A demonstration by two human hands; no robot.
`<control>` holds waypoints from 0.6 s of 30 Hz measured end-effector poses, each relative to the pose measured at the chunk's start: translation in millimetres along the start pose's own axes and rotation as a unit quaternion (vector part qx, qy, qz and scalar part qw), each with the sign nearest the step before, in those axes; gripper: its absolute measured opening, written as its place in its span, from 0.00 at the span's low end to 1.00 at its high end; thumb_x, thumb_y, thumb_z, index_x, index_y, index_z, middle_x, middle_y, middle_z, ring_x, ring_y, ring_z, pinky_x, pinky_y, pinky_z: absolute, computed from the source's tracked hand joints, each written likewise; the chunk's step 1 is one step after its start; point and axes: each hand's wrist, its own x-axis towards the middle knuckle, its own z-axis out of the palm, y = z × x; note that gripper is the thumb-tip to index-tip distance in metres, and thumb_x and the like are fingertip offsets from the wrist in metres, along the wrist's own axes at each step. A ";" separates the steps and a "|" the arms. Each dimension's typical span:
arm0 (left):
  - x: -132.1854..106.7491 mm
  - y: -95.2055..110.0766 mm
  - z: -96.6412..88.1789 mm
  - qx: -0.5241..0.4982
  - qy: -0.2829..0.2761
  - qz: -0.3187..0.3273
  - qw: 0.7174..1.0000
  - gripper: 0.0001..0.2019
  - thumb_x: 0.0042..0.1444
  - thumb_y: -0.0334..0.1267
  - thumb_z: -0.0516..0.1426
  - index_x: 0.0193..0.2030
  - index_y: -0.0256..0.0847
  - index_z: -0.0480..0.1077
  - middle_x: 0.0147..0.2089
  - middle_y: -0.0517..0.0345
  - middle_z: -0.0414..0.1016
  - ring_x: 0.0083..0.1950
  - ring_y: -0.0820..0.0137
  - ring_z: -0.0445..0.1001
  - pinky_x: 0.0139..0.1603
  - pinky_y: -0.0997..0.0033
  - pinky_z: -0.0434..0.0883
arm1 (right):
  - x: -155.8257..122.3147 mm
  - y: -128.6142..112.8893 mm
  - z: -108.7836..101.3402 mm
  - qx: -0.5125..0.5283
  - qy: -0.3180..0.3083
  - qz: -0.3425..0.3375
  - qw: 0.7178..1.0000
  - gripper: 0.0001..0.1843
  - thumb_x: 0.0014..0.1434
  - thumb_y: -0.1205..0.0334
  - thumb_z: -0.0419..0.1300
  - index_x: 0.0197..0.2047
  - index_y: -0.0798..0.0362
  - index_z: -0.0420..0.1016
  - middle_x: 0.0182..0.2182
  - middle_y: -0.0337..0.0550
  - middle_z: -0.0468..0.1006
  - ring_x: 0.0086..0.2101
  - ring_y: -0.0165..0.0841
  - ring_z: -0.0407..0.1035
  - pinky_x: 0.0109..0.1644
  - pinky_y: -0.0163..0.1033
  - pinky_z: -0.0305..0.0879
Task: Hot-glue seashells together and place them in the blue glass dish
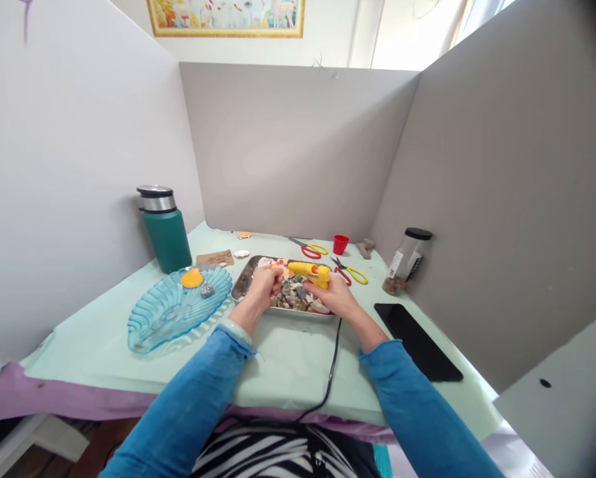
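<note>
My right hand (335,295) grips a yellow glue gun (308,271) over a metal tray (242,282) filled with several seashells. Its nozzle points left toward my left hand (262,289), which is closed in a pinch on a small object I cannot make out, held just above the tray. The gun's black cord (331,368) runs down off the table's front edge. Left of the tray sits a blue shell-shaped glass dish (168,315) holding an orange shell (192,279) and a small grey shell (207,289).
A green flask (165,232) stands at the back left. Two pairs of scissors (311,249) (350,271), a red cup (341,243) and a clear jar (406,260) lie behind and right of the tray. A black phone (417,340) lies at the right. Grey partitions enclose the table.
</note>
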 end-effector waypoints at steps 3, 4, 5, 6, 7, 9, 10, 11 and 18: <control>0.5 -0.2 -0.8 0.003 0.001 -0.001 1.000 0.09 0.42 0.30 0.57 0.23 0.41 0.57 0.16 0.68 0.57 0.13 0.83 0.48 0.16 0.77 0.44 | 0.5 1.0 0.4 -0.003 0.004 -0.004 1.000 0.19 0.50 0.45 0.62 0.27 0.55 0.76 0.23 0.41 0.76 0.26 0.35 0.69 0.30 0.36 0.61; 0.8 -0.4 -1.1 0.003 0.001 -0.002 1.000 0.10 0.42 0.30 0.57 0.24 0.41 0.57 0.16 0.68 0.57 0.14 0.83 0.48 0.16 0.77 0.43 | 0.6 1.2 0.4 -0.004 0.004 -0.004 1.000 0.19 0.50 0.46 0.62 0.27 0.55 0.77 0.22 0.41 0.76 0.26 0.35 0.69 0.30 0.36 0.61; 1.0 -0.7 -1.4 0.003 -0.001 -0.003 1.000 0.10 0.42 0.30 0.57 0.24 0.41 0.56 0.16 0.68 0.57 0.14 0.83 0.48 0.16 0.77 0.43 | 0.6 1.4 0.5 -0.005 0.004 -0.004 1.000 0.19 0.51 0.46 0.62 0.27 0.55 0.77 0.22 0.41 0.77 0.26 0.35 0.69 0.30 0.36 0.61; 1.2 -1.0 -1.6 0.003 -0.003 -0.004 1.000 0.10 0.42 0.30 0.57 0.24 0.41 0.56 0.16 0.68 0.57 0.14 0.83 0.48 0.16 0.77 0.43 | 0.6 1.6 0.5 -0.006 0.004 -0.003 1.000 0.19 0.51 0.46 0.62 0.27 0.55 0.77 0.22 0.41 0.77 0.26 0.35 0.69 0.30 0.36 0.61; 1.3 -1.4 -1.8 0.005 -0.005 -0.005 1.000 0.11 0.42 0.30 0.57 0.24 0.41 0.56 0.16 0.68 0.57 0.14 0.83 0.48 0.17 0.77 0.43 | 0.6 1.6 0.5 -0.006 0.005 -0.001 1.000 0.19 0.51 0.45 0.62 0.27 0.55 0.77 0.22 0.41 0.77 0.26 0.35 0.69 0.29 0.36 0.61; 1.3 -1.8 -1.8 0.008 -0.004 -0.004 1.000 0.11 0.42 0.30 0.57 0.24 0.42 0.56 0.16 0.69 0.55 0.14 0.83 0.47 0.17 0.77 0.43 | 0.5 1.6 0.6 -0.007 0.007 0.002 1.000 0.19 0.50 0.45 0.62 0.27 0.55 0.76 0.22 0.41 0.77 0.26 0.35 0.69 0.29 0.37 0.61; 1.1 -1.8 -1.7 0.008 -0.001 -0.002 1.000 0.11 0.42 0.29 0.57 0.24 0.42 0.56 0.16 0.69 0.55 0.14 0.83 0.47 0.17 0.77 0.42 | 0.5 1.7 0.7 -0.006 0.007 0.002 1.000 0.19 0.50 0.45 0.62 0.27 0.55 0.76 0.22 0.42 0.77 0.26 0.36 0.70 0.29 0.37 0.61; 0.9 -1.7 -1.5 0.009 0.002 0.000 1.000 0.11 0.42 0.29 0.57 0.24 0.41 0.56 0.16 0.69 0.55 0.14 0.83 0.47 0.17 0.77 0.42 | 0.6 1.8 0.8 -0.005 0.008 0.001 1.000 0.19 0.50 0.45 0.62 0.27 0.55 0.76 0.23 0.42 0.77 0.26 0.36 0.70 0.29 0.37 0.61; -1.1 0.8 -0.3 0.000 0.008 -0.007 1.000 0.11 0.43 0.29 0.57 0.24 0.41 0.55 0.16 0.68 0.57 0.14 0.83 0.47 0.17 0.77 0.43 | 1.0 2.6 1.1 0.004 0.003 -0.005 1.000 0.19 0.51 0.46 0.62 0.30 0.55 0.79 0.23 0.42 0.77 0.27 0.36 0.71 0.31 0.37 0.63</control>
